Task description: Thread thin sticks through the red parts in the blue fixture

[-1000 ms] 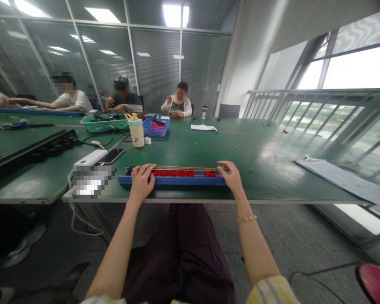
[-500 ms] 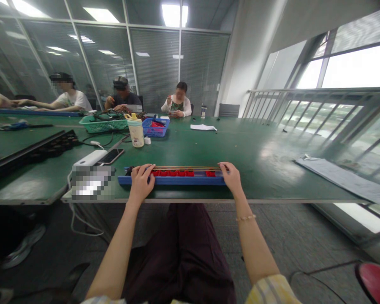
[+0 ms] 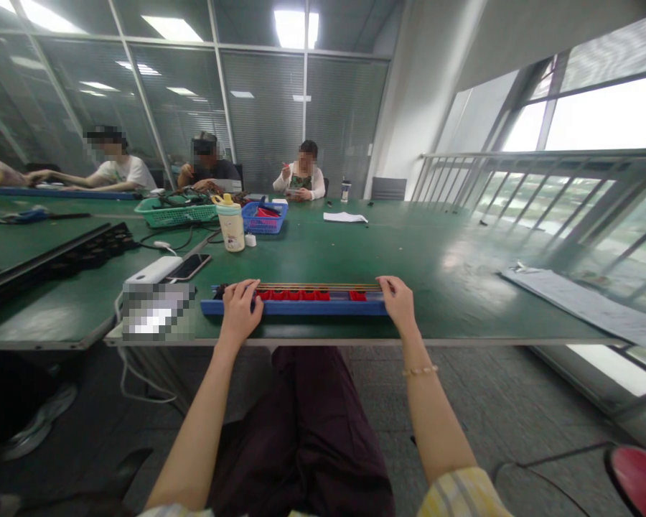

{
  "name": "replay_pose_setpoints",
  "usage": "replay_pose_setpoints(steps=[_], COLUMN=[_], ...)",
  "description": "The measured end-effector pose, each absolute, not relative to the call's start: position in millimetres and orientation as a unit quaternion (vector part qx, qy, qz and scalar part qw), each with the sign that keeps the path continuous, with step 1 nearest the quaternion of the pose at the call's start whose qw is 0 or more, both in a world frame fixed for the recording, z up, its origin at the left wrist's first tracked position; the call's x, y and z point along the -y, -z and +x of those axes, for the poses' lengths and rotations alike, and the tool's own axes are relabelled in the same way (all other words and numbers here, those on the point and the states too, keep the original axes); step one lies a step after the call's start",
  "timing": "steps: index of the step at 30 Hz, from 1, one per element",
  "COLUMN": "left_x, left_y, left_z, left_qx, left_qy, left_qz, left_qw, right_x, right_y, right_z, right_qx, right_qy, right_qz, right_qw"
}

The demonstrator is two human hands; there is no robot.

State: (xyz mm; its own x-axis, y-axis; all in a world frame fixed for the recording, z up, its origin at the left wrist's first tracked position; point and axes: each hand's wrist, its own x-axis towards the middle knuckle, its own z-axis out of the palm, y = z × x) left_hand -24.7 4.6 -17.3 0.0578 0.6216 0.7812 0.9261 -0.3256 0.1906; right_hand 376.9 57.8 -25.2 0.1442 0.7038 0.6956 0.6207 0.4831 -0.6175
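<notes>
on the green table (image 3: 323,251), both hands (image 3: 319,309) grip the blue tray's (image 3: 317,308) ends; no writing is legible.

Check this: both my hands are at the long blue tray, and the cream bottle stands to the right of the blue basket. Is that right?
Not quite: the head view shows the cream bottle to the left of the blue basket. Your left hand and right hand are indeed at the long blue tray.

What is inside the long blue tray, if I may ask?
The blue tray holds red pieces, with thin rods along its far side; left hand and right hand hide what's beneath.
</notes>
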Motion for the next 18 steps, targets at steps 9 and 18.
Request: replay_pose_setpoints(steps=[9, 18], left_x=[-6.2, -6.0], left_y=[20.5, 18.3], left_z=[-28.0, -26.9], left_qx=[0.545, 0.545], left_qy=[0.406, 0.411], left_qz=[-0.707, -0.705], left_qw=[0.199, 0.19], right_x=[-60.1, -60.6], right_y=[26.5, 26.2], right_z=[375.9, 376.1], right_qx=[0.666, 0.667], right_qy=[-0.037, -0.047], right_qz=[-0.504, -0.505], right_qw=[0.549, 0.546])
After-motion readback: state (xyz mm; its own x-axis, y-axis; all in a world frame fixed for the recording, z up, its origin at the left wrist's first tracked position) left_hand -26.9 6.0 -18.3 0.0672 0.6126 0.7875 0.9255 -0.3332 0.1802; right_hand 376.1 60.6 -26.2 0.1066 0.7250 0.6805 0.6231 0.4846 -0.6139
